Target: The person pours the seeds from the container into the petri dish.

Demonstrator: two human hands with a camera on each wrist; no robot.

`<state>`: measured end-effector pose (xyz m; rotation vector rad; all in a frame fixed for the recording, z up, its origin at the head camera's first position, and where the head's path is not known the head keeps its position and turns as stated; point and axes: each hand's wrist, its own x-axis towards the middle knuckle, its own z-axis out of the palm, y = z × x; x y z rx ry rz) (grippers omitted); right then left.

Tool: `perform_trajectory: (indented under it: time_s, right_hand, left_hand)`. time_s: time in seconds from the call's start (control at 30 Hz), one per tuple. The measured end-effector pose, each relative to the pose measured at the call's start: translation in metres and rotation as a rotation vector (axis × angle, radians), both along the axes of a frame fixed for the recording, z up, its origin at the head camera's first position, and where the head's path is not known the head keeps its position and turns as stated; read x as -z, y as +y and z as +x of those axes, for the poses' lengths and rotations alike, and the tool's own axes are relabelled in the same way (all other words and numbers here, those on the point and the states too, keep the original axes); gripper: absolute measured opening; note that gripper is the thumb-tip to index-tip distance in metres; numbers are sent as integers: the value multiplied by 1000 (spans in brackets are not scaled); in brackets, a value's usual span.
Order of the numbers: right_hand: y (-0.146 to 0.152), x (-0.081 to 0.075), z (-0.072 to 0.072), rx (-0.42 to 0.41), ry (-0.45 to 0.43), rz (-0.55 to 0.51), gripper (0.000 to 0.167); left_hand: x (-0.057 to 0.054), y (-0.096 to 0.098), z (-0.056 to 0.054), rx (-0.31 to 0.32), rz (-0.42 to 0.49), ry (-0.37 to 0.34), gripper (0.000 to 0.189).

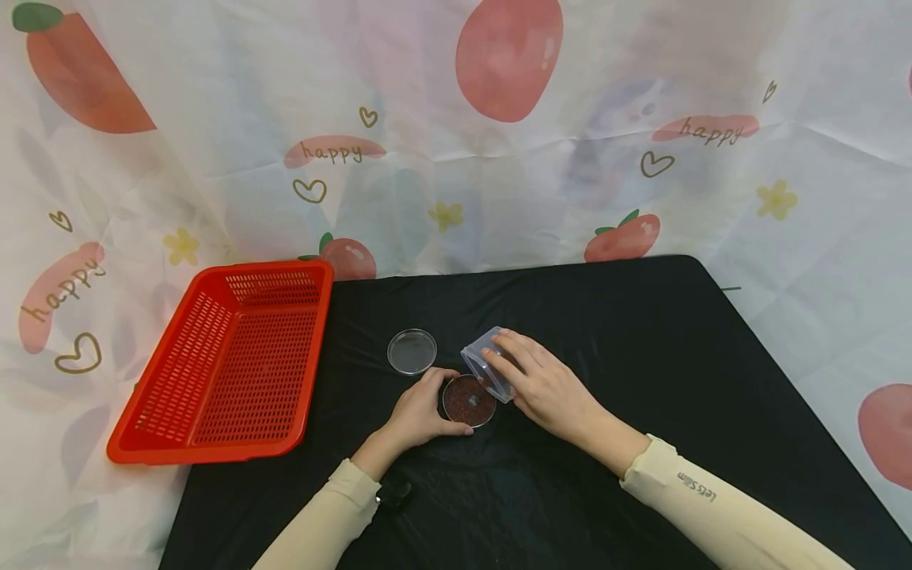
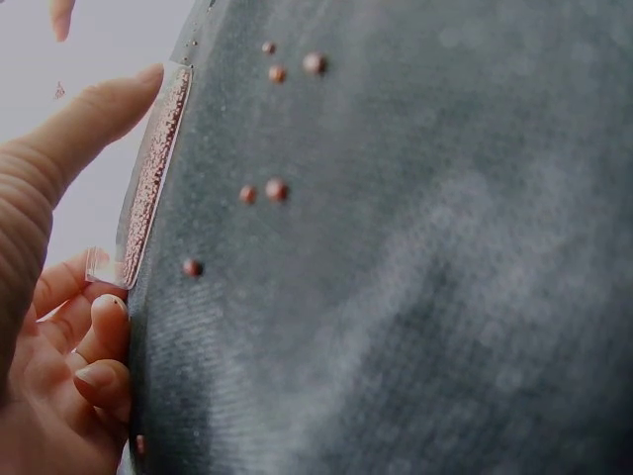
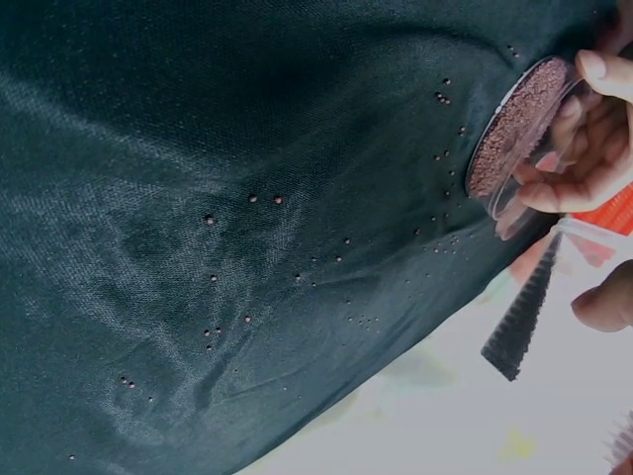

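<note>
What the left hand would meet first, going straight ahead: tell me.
The left hand would first meet the petri dish of reddish beads already in its grasp. Beyond it, probably the tilted clear plastic box, though its height is hard to judge.

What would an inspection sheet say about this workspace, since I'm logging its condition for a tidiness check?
Surface: black table covering, wrinkled in places.
Job's things: filled dish, clear and round, holding small reddish-brown beads; clear box, tilted, its lower end at the dish's right edge in the head view; clear round piece lying farther back.
Clutter: loose beads scattered on the covering; red basket at the left.
Hands: left hand grips the filled dish; right hand holds the clear box.
Cables: nothing seen.
Surroundings: printed sheet behind the table, with fruit, hearts and "happy".
</note>
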<state>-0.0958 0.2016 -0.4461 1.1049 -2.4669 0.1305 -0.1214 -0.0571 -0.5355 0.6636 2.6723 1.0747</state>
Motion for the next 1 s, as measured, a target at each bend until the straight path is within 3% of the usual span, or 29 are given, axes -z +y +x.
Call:
perform_trajectory:
  time_s: [1.0]
  right_hand:
    - [1, 0, -1, 1, -12, 3, 84]
  left_hand:
    - [3, -1, -2, 5, -3, 13, 91]
